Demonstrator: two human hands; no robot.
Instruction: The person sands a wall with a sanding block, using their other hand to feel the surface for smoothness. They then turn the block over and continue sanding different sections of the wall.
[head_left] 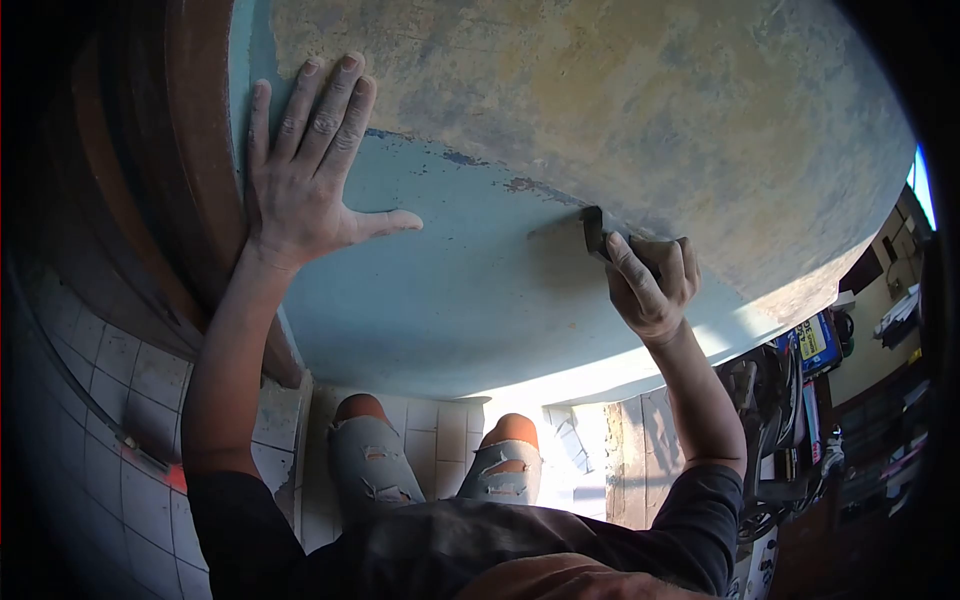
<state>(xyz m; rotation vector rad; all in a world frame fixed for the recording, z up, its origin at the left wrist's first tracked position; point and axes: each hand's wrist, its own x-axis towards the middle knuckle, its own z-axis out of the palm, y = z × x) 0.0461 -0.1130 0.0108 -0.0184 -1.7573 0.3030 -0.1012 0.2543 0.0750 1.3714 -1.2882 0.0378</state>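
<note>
A wall fills the upper middle of the head view, with smooth light-blue paint (430, 290) below and a rough, mottled grey-brown surface (650, 90) above. Along the border between them the paint is chipped. My left hand (305, 195) lies flat against the blue paint at the left, fingers spread and dusty, holding nothing. My right hand (655, 280) is wrapped round a dark scraper-like tool (594, 232), whose end meets the wall at the paint's edge. Part of the tool is hidden by my fingers.
Dark brown wooden frame (205, 150) runs down the left of the wall. White floor tiles (150, 420) lie below, with a thin cable (75, 385) at the left. Cluttered goods and a blue-yellow box (815, 342) are at the right. My knees (375, 460) are below the wall.
</note>
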